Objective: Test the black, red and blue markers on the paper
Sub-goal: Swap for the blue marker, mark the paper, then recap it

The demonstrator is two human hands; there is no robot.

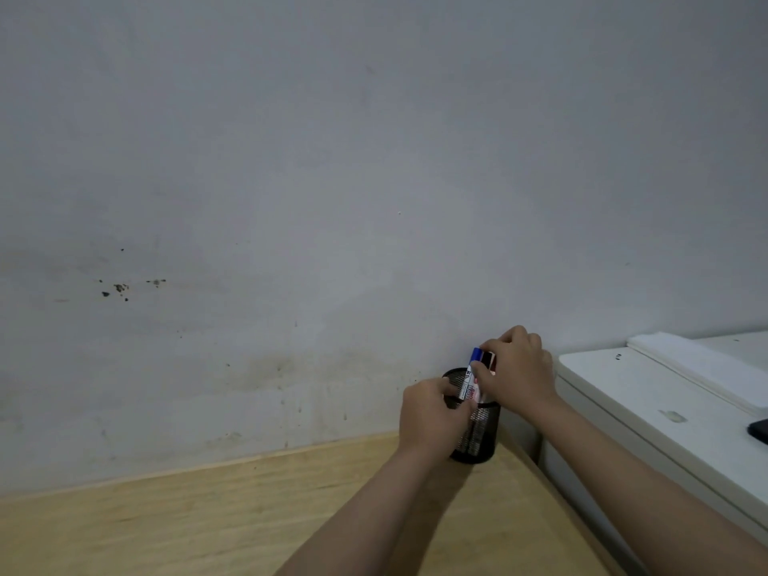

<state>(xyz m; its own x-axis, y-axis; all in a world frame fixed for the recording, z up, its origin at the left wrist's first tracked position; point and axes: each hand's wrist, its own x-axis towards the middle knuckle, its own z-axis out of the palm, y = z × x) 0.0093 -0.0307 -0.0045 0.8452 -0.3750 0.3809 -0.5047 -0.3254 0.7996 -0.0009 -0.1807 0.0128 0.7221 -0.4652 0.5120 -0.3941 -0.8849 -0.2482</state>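
A black mesh pen holder (478, 440) stands at the far right corner of the wooden table, against the wall. Markers stick up out of it: a blue-capped marker (473, 361) with a white barrel, and beside it a dark-capped one (488, 359). My left hand (432, 417) grips the holder's left side and rim. My right hand (517, 370) reaches from the right and pinches the marker tops, thumb on the blue-capped marker. A red marker is not clearly visible. No paper shows in view.
The light wooden table (249, 505) runs along a stained grey wall (332, 201). Right of the table stands a white appliance (665, 405) with a raised lid edge, and a dark object (758, 430) lies at its right edge.
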